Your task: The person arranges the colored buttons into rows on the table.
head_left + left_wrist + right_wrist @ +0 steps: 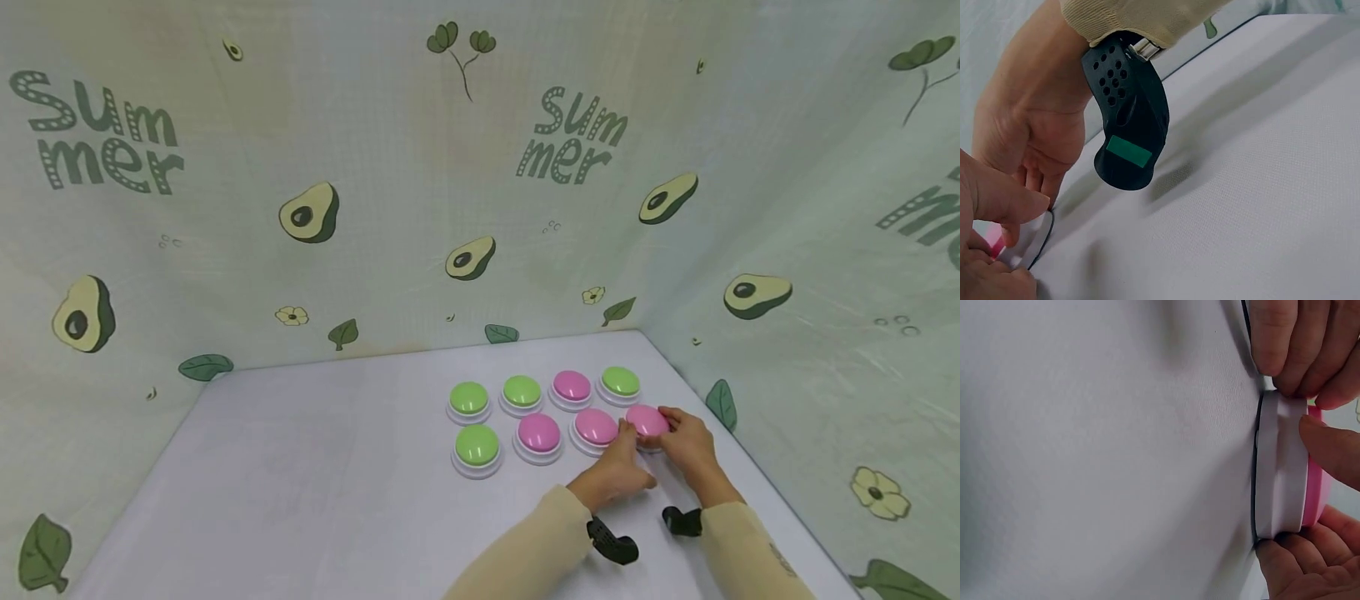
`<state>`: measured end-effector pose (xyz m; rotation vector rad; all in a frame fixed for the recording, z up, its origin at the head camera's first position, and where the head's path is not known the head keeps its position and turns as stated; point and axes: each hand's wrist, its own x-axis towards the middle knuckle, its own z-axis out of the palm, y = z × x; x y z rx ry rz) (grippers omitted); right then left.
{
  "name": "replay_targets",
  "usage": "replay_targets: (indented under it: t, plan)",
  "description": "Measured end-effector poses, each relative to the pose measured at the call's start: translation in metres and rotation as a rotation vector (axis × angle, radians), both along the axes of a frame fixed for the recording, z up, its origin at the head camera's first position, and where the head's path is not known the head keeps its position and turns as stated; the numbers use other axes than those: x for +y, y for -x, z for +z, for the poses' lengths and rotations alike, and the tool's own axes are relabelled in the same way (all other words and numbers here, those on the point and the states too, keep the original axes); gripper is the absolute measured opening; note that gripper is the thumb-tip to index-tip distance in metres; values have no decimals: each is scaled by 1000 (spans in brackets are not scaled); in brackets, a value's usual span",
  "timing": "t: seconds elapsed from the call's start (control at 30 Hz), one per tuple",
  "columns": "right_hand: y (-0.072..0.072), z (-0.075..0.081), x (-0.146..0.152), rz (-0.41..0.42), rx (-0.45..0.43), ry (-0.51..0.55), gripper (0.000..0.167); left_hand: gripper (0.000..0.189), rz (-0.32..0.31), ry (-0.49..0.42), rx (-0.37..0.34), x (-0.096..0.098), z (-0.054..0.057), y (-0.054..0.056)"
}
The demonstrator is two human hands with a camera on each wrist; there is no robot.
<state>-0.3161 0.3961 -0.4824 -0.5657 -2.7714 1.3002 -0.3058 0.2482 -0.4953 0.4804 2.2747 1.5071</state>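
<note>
Both hands are at the rightmost front button, a pink dome button [647,419] on a round white base [1282,469]. My right hand [690,448] holds it, with the thumb [1334,450] on the near side and bent fingers [1297,559] along the right side. From the other side, the extended fingers [1307,347] of my left hand [618,471] meet the base's edge. The left thumb [1013,197] sticks out apart from the button. Close beside the left fingertips is another pink button [596,426].
Farther left in the front row are a pink button [538,433] and a green button [477,447]. Behind is a second row, with a green button [621,382] at its right end. The white table [315,492] meets printed cloth [375,275] at its back and right edges.
</note>
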Motion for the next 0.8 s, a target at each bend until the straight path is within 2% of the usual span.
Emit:
replay_targets:
  t: [0.23,0.47,0.67,0.8]
  plan:
    - [2,5,4,41,-10,-54,74,100,-90,64,104,-5,-1,-3]
    - [2,2,5,59,-25,-76,74,103,-84,65,106,-5,-10,-5]
    - [6,-2,7,51,-22,-85,76,106,-63,72,142,-2,-17,-4]
    - [10,-4,10,39,-24,-95,74,109,-76,86,154,1,-22,-2]
